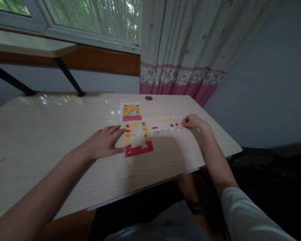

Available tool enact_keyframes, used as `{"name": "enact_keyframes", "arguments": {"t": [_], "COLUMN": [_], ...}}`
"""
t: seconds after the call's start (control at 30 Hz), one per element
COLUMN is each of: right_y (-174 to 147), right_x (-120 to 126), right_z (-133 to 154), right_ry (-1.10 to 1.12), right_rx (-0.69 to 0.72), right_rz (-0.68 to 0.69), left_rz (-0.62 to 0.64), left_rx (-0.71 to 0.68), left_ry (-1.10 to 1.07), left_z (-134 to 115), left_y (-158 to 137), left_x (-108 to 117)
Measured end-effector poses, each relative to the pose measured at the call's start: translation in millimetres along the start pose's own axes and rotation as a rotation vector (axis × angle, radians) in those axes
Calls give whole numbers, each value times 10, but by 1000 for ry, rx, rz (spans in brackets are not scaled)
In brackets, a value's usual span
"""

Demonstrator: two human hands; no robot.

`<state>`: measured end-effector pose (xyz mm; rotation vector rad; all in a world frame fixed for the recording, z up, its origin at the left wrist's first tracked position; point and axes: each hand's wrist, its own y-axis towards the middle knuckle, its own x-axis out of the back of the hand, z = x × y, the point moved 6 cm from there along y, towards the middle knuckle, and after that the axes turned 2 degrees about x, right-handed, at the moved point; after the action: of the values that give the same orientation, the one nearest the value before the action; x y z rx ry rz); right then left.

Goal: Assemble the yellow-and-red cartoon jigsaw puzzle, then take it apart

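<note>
A jigsaw puzzle (141, 150) lies on the desk with its yellow and red border joined and a gap in its middle. My left hand (102, 143) rests at its left edge, fingers spread, fingertips touching the border. Off to the right, my right hand (193, 121) pinches a red puzzle piece (182, 124) at the end of the loose rows. Those loose puzzle pieces (172, 125) lie in yellow, red and white-patterned rows. Above the puzzle is a printed reference picture (131, 113) of a white animal on yellow and red.
The pale wooden desk (52, 134) has a round cable hole (148, 98) near its back edge. A raised shelf (32, 45) on black legs stands at the back left. Behind the desk hang a floral curtain (180, 50) and a window (97, 20).
</note>
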<state>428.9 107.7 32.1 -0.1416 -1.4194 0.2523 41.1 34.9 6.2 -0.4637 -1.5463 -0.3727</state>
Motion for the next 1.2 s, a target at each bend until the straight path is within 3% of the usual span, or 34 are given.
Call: {"name": "enact_keyframes", "arguments": {"t": [0.4, 0.8, 0.9, 1.07, 1.2], "right_y": [13, 11, -14, -92, -266], "right_x": [-3, -34, 11, 44, -192], "right_z": [-94, -70, -39, 432, 1188], "right_ry": [-9, 100, 172, 514, 677], "right_rx": [-99, -29, 4, 249, 533], "right_rz": [39, 61, 13, -99, 59], "left_rz": [4, -12, -8, 4, -8], "left_rx": [-8, -19, -18, 0, -19], "left_ry": [5, -18, -19, -7, -33], "left_z": [-24, -5, -12, -29, -48], "left_y": [-7, 1, 6, -2, -14], "left_x": [21, 7, 6, 32, 68]}}
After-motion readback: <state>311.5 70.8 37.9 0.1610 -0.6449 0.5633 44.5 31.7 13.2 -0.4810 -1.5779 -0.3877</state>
